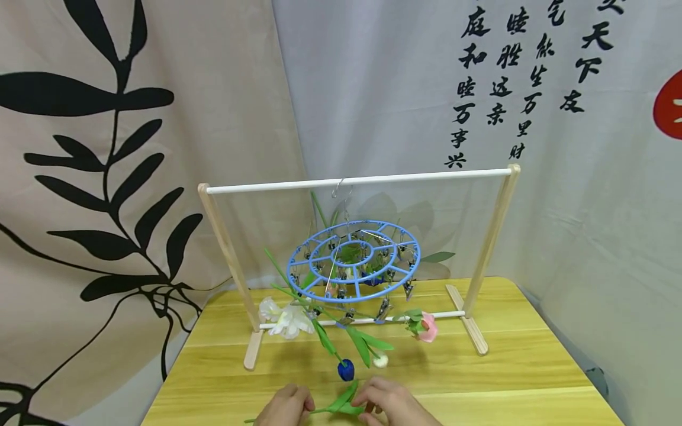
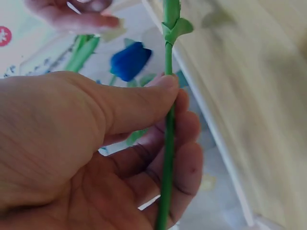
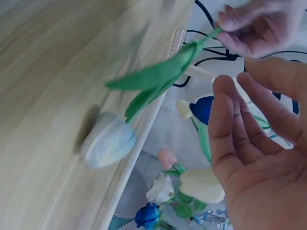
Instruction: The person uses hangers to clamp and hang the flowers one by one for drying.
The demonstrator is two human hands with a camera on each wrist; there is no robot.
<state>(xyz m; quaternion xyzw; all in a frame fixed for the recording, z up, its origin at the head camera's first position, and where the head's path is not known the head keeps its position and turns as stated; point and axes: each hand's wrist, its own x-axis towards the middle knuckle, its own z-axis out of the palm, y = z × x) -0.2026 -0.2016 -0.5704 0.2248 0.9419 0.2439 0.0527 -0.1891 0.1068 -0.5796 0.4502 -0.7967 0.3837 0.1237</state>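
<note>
My left hand [image 1: 286,407] pinches the green stem [image 2: 167,129] of an artificial tulip between thumb and fingers, low over the table's near side. In the right wrist view, the flower's pale white-blue bloom [image 3: 109,141] hangs below two long leaves [image 3: 158,74]. From the head, that bloom is hidden behind my right hand [image 1: 391,402]. The right hand's fingers are loosely bent beside the leaves, with nothing between them. Just beyond both hands, a blue tulip [image 1: 346,370] and a small white bloom [image 1: 380,360] hang head down.
A blue round clip hanger [image 1: 354,222] hangs by a hook from a white-barred wooden rack [image 1: 237,260]. Its metal clips carry several flowers, among them a white one [image 1: 290,321] and a pink one [image 1: 427,327]. The rack stands on a wooden table [image 1: 533,355] before printed curtains [image 1: 373,89].
</note>
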